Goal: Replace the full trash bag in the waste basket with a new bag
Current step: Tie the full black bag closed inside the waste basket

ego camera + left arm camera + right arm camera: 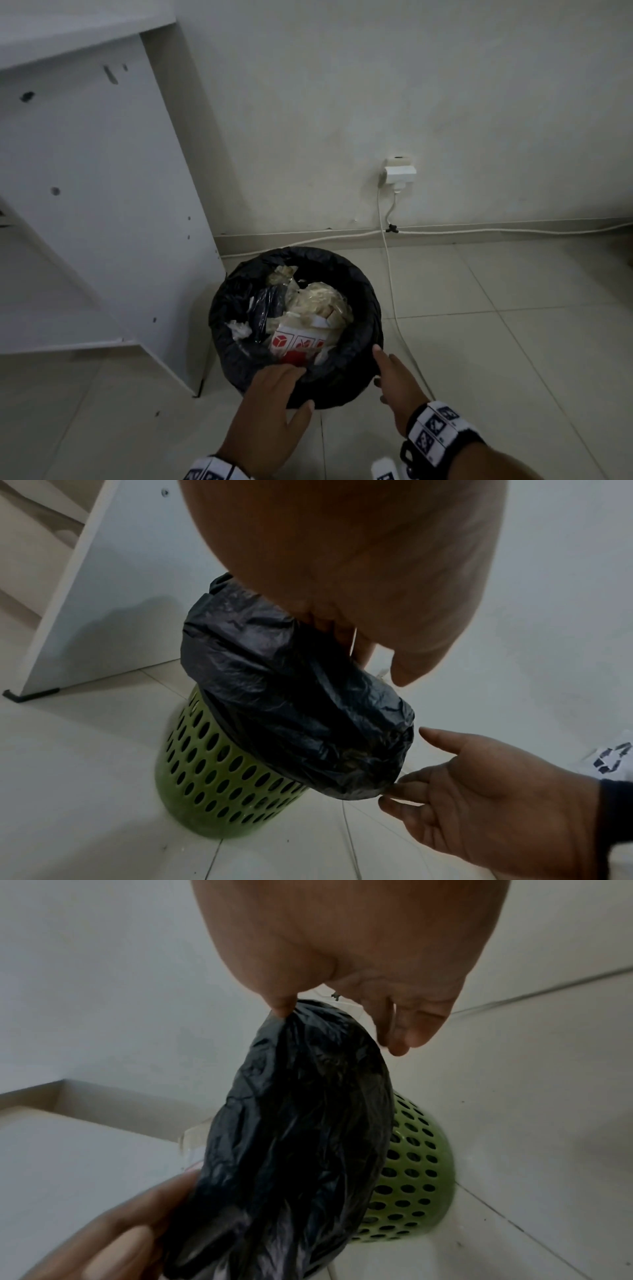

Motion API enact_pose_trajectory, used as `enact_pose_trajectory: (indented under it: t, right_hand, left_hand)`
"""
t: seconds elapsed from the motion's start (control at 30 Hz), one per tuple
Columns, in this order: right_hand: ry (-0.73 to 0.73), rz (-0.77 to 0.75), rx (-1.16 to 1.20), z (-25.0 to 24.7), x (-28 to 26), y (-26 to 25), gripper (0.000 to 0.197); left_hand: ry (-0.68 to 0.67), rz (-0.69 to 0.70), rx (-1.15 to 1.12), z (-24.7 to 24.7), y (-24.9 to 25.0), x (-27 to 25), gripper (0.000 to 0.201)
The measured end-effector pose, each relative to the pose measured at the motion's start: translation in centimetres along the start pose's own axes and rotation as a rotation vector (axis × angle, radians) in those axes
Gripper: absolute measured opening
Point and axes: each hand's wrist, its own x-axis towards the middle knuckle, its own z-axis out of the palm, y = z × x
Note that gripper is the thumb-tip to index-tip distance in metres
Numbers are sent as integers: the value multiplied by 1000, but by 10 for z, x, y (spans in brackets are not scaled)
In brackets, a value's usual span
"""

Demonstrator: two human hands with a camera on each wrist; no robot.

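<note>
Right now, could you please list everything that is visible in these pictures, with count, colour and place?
waste basket: one, green with holes, on the floor beside the white panel.
trash bag: one, black, lining the basket, its edge folded over the rim.
rubbish: several pieces, mostly pale paper and plastic plus a white and red carton, inside the bag.
white panel: one, white, left of the basket.
wall socket: one, white, low on the wall behind the basket.
cable: white, running from the socket down to the floor, right of the basket.
floor: pale tiles.
left hand: one, touching the near rim of the bag.
right hand: one, fingers straight, at the right rim.
</note>
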Motion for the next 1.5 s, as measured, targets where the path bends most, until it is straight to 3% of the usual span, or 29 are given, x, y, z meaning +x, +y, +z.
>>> enact_pose_trajectory:
  t: [0.1,0.17,0.4,0.47,0.57,0.63,0.77,0.9,0.97,1.03,1.23,1.37,1.43,1.5]
  right_hand:
    - [-104,23,161,2,-2,-4,67]
    - [-121,-14,271,2,-6,-8,48]
    - [18,-205,315,-26,-25,-44,24]
    - [37,-308,191,-29,-35,-61,18]
    - [0,-457,48,-19,-53,-85,9]
    - [-46,-509,-30,-7,-59,-92,10]
    - [-119,-460,-62,9,-66,-96,21]
    - [-155,-305,98,1,-65,-99,27]
    - [-170,-257,139,-5,-64,-101,27]
    - [-165,-206,138,-13,-60,-105,38]
    - [-148,92,199,-45,-25,-118,50]
    - [-186,106,72,-43,-10,-122,55]
    - [-177,54,-19,-39,-6,-123,46]
    - [-124,30,-48,-36,-1,-122,35]
  left_hand:
    - [67,28,67,3,-6,2,57]
    - [150,43,74,2,-7,2,47]
    - [281,83,-61,-9,23,21,36]
    - [250,122,-135,-12,34,31,36]
    - [128,45,-406,-19,50,49,28]
    - [37,-2,-605,-24,62,60,15]
    - [-37,-72,-780,-29,74,76,20]
    - [66,-131,-605,-21,68,85,9]
    - [100,-93,-532,-17,71,84,26]
    - [93,-72,-507,-13,75,80,38]
    - [15,-47,-502,2,71,76,33]
    - [-88,21,-478,1,75,74,25]
    - [-137,49,-470,0,77,73,18]
    - [-168,43,-484,0,78,72,25]
